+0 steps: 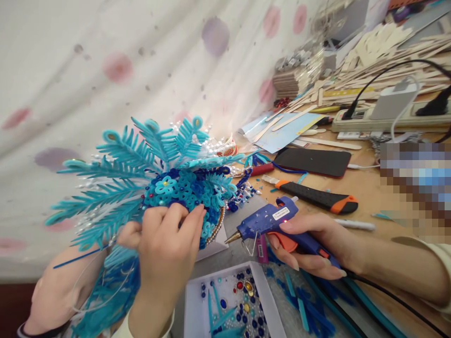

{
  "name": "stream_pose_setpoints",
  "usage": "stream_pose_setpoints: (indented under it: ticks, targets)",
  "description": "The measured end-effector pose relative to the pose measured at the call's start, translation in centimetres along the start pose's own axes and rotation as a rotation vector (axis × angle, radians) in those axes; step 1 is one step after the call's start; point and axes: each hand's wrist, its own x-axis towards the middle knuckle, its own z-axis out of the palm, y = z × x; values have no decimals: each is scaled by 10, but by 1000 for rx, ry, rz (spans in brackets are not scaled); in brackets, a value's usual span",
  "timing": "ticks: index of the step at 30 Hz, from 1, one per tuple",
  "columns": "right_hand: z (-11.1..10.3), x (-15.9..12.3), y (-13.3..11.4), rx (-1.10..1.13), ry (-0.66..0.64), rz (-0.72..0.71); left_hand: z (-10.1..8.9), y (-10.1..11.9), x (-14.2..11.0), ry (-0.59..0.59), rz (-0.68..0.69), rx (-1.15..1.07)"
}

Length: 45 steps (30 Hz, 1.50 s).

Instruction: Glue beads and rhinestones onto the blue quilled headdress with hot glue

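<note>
A large turquoise and blue chenille flower ornament, with feathery fronds, beads and a beaded rim, stands before me. My left hand is closed against its lower front, fingers bent into the blue flowers; the fingertips are partly hidden. In my right hand is a blue glue gun with an orange trigger. Its metal nozzle points left, a short way from the ornament's beaded rim. A co-worker's hand is at the ornament's lower left, its fingers mostly hidden behind the fronds.
A white box of beads and gems lies below the glue gun, beside blue chenille strips. To the right are a utility knife, a black phone, a power strip and piled wooden sticks. A spotted curtain hangs behind.
</note>
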Motion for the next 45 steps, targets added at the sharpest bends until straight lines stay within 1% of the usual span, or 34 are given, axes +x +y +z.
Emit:
stream_pose_setpoints:
  ticks: [2, 4, 7, 11, 14, 18, 24, 28, 30, 32, 34, 36, 39, 42, 45]
  targets:
    - [-1, 0, 0, 12, -6, 3, -2, -2, 2, -41, 71, 39]
    - [-2, -1, 0, 17, -5, 11, -4, -4, 4, -63, 107, 65]
    - [-4, 0, 0, 21, -10, 21, -6, -5, 6, -78, 114, 76]
    - [-6, 1, 2, 5, -34, 20, -7, -8, 9, -85, 159, 74]
    - [-7, 1, 3, 15, -49, 13, -6, -10, 8, -75, 151, 56]
    - [-6, 0, 2, 43, -24, 33, -5, -10, 6, -43, 149, 32]
    - [2, -3, -1, 21, -3, 39, -3, -8, 8, 28, 162, 52]
    - [2, -3, 0, 38, 51, 51, -8, -23, -1, 127, 194, 95]
    - [2, -3, 0, 31, 65, 51, -14, -32, -7, 151, 148, 113]
    - [2, -3, 0, 24, 71, 54, -20, -37, -8, 132, 51, 83]
    - [3, -3, 0, 18, 76, 52, -23, -36, -5, 96, 9, 10]
    - [3, -4, 0, 3, 67, 49, -21, -30, 2, 48, 41, -58]
    - [4, -4, 0, -16, 49, 34, -11, -24, 9, -32, 100, -77]
    - [5, -4, 0, -10, 51, 30, -3, -28, 10, -97, 190, -27]
    - [5, -4, 0, 12, 80, 43, -1, -36, 11, -133, 282, 61]
